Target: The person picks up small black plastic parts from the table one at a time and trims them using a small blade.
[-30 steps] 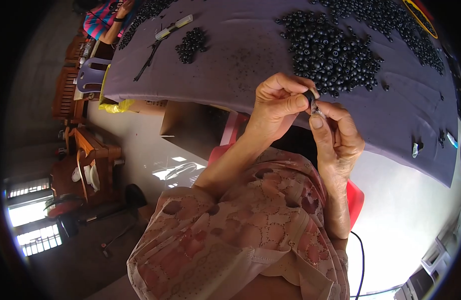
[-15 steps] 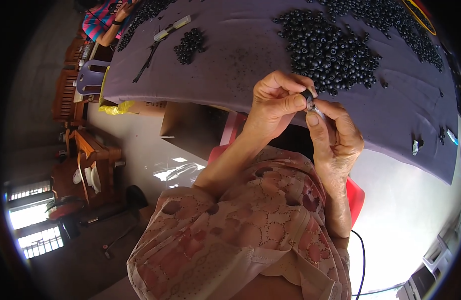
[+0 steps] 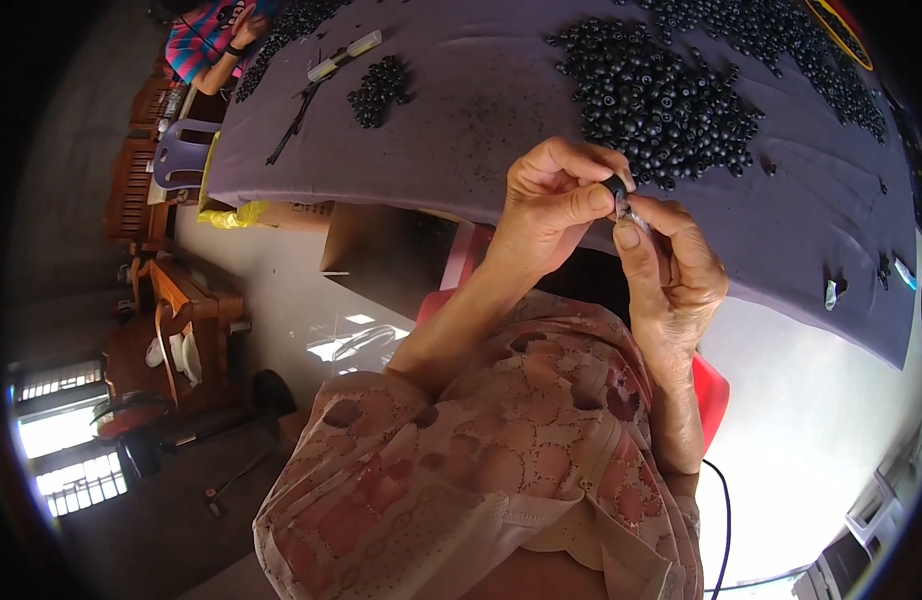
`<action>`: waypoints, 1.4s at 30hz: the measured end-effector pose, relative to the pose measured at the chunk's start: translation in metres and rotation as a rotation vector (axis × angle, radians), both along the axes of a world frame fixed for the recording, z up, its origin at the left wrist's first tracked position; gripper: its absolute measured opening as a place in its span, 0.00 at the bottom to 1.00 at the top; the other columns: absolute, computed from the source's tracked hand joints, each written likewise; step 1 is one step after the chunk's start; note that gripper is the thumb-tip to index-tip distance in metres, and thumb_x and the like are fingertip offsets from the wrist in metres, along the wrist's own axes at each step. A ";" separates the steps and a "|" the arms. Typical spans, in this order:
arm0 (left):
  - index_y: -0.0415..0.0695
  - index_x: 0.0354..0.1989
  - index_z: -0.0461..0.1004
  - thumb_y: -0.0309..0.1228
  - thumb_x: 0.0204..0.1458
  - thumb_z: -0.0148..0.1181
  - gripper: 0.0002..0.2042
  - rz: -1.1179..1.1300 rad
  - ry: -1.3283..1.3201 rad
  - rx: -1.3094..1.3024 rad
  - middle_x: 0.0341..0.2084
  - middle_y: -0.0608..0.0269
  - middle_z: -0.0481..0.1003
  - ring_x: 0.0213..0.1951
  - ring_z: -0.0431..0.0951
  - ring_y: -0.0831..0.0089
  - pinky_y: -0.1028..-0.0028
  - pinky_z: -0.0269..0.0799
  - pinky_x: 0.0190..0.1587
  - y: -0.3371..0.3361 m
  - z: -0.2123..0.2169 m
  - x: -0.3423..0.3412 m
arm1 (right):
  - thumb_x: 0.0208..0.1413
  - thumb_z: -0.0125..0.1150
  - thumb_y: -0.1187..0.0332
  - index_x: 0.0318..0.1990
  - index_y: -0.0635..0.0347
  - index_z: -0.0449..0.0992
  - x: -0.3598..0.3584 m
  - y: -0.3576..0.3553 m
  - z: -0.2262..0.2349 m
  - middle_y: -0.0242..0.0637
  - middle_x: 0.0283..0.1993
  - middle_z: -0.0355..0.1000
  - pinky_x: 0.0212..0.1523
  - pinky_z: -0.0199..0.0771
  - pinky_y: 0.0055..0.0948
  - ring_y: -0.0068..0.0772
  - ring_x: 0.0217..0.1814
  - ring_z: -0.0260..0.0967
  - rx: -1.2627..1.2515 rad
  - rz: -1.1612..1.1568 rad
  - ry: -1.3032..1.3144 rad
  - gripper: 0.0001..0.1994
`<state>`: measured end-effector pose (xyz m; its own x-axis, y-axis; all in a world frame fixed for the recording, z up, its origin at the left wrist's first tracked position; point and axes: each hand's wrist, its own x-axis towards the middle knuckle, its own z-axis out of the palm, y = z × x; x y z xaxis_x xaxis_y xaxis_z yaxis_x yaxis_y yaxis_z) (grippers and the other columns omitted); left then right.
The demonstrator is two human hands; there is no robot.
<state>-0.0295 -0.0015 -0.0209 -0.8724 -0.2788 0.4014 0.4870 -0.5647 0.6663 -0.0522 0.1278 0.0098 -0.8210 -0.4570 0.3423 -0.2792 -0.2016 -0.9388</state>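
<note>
My two hands meet over the near edge of a cloth-covered table. Between its thumb and fingers, my left hand (image 3: 553, 208) pinches a small, round black piece (image 3: 614, 185). Against that piece, my right hand (image 3: 681, 262) holds a small, pale, shiny object (image 3: 629, 213) between thumb and forefinger; the fingers cover most of it, so its kind is unclear. Just beyond my hands spreads a big pile of similar black pieces (image 3: 661, 105), many with a light ring or hole. A smaller heap of black pieces (image 3: 379, 92) is farther left.
Purple cloth (image 3: 461, 110) covers the table. On it are a clear-and-yellow stick-like tool (image 3: 344, 57) and scraps (image 3: 831, 294) at right. A co-worker's arm (image 3: 221, 72) shows far left. A cardboard box (image 3: 386, 258) stands under the table; a purple chair (image 3: 181, 160) is at left.
My hands stay nearly in place, the black piece turned very slightly between the fingers. The co-worker's hand at the far left has shifted a little.
</note>
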 end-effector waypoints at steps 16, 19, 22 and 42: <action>0.40 0.28 0.71 0.17 0.41 0.57 0.06 -0.003 -0.041 0.098 0.31 0.54 0.71 0.30 0.72 0.74 0.78 0.72 0.32 -0.003 -0.006 0.001 | 0.49 0.53 0.77 0.36 0.67 0.70 0.001 -0.007 -0.005 0.27 0.28 0.67 0.27 0.57 0.08 0.09 0.27 0.56 0.035 -0.023 -0.077 0.06; 0.40 0.28 0.71 0.16 0.40 0.56 0.07 0.029 -0.032 0.091 0.31 0.54 0.71 0.30 0.72 0.73 0.77 0.73 0.32 -0.003 -0.007 0.000 | 0.49 0.53 0.77 0.36 0.68 0.70 0.001 -0.007 -0.005 0.27 0.29 0.67 0.28 0.57 0.08 0.10 0.27 0.56 0.056 -0.016 -0.059 0.06; 0.40 0.28 0.71 0.16 0.40 0.56 0.07 0.032 -0.031 0.093 0.31 0.54 0.71 0.30 0.73 0.73 0.76 0.74 0.32 -0.004 -0.009 0.000 | 0.49 0.53 0.77 0.36 0.68 0.70 0.001 -0.008 -0.005 0.28 0.29 0.67 0.28 0.57 0.08 0.10 0.27 0.56 -0.005 0.010 -0.124 0.06; 0.39 0.28 0.72 0.15 0.40 0.56 0.07 0.055 -0.006 0.086 0.33 0.52 0.72 0.30 0.74 0.69 0.73 0.74 0.32 -0.004 -0.014 -0.003 | 0.52 0.50 0.73 0.36 0.67 0.69 -0.001 -0.011 -0.006 0.28 0.27 0.66 0.27 0.57 0.09 0.11 0.26 0.57 0.049 -0.069 -0.138 0.07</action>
